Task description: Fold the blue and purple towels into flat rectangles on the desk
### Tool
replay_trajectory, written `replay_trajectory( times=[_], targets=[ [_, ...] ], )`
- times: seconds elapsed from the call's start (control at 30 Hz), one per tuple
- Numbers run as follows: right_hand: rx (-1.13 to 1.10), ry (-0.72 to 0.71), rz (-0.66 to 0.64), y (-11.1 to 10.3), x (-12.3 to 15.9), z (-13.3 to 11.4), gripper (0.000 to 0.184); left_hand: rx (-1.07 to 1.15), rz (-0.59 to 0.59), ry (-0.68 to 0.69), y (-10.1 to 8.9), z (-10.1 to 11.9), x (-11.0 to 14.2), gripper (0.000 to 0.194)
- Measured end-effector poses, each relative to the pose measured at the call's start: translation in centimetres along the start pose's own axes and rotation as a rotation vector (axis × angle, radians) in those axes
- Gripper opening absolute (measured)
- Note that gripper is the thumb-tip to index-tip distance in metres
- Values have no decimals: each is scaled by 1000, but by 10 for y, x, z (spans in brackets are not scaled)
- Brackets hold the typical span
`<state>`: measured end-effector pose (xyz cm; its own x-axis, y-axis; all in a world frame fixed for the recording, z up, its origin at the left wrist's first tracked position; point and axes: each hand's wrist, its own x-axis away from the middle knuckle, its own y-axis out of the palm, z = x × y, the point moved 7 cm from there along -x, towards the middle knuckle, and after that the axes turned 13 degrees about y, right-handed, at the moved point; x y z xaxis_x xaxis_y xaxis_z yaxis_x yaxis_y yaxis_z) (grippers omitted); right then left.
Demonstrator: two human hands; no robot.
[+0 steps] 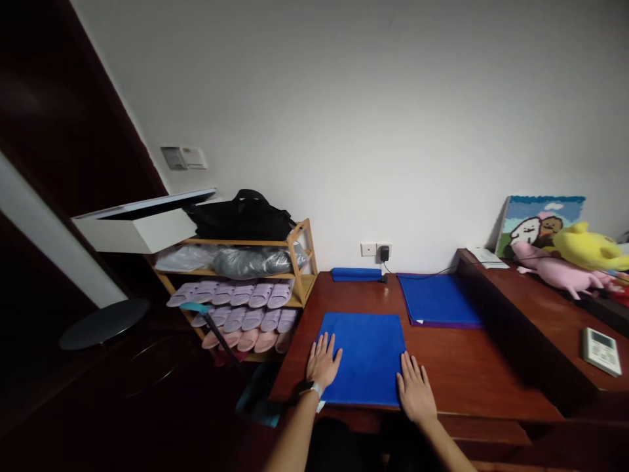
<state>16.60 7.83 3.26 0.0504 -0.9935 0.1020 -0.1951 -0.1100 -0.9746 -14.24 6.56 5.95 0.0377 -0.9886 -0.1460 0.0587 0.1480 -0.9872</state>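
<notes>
A blue folded cloth (368, 360) lies flat on the brown wooden table (472, 373) in front of me. My left hand (324, 362) rests on its left edge, palm down with the fingers stretched out. On the opposite side my right hand (415, 388) lies flat at the cloth's right edge, fingers extended, partly on the tabletop. A small white tag (321, 406) sticks out at the near left corner. Neither hand grips anything.
Farther back lie a narrow folded blue cloth (356, 274) and a stack of blue and purple cloths (439, 300). A black plug (384, 252) with a cable sits in the wall socket. Left stands a shoe rack (304, 288) with slippers; right, plush toys (584, 246) and a remote (602, 351).
</notes>
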Motion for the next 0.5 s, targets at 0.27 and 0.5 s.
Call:
replay_trajectory(
  times=[0.27,0.5],
  targets=[
    [-44,-53,-30,-3,-1,-5,65,106,88,277,-3,120,-6,61],
    [36,-130,-18,5,0,-5,63,251,14,436,25,201,7,59]
  ],
)
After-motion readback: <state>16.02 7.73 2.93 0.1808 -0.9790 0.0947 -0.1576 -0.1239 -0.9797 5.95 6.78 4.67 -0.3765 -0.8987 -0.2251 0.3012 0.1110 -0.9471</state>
